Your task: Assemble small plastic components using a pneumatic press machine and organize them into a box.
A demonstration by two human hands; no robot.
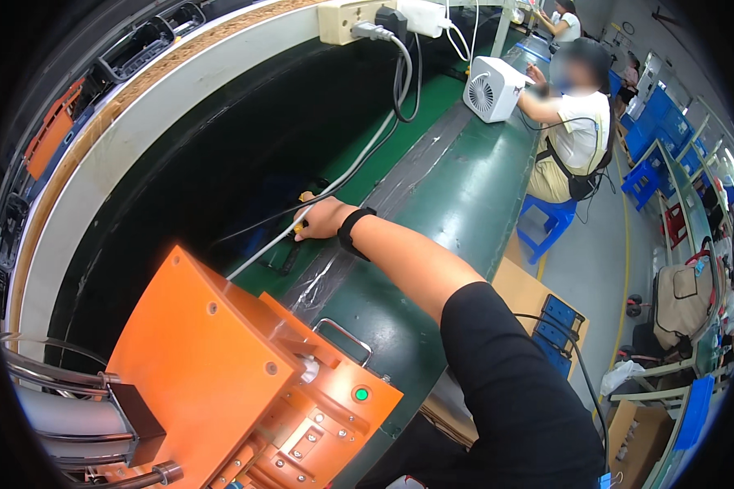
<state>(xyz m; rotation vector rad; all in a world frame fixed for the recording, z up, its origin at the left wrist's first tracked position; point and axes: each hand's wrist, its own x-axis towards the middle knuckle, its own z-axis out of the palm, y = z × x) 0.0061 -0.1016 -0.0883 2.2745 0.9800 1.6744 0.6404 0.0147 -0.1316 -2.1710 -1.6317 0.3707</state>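
Note:
My right arm, in a black sleeve with a black band at the wrist, stretches over the dark green belt from the lower right. At its end my right hand (322, 218) is closed, with yellow on or beside its fingertips. It is at a dark, frame-like part (284, 259) in deep shadow on the belt's far side. What the fingers hold is too dark to make out. A white cable (281, 235) and a black cable run across the hand. My left hand is out of view. Near me stands an orange machine (220, 326) with a green button (361, 394).
A white fan (493, 88) stands on the belt edge (465, 171). Beyond it a co-worker (579, 130) sits on a blue stool (549, 222). A power strip (351, 22) with plugs hangs above. Blue parts (556, 326) lie on cardboard at right. Metal tubing (65, 379) is at lower left.

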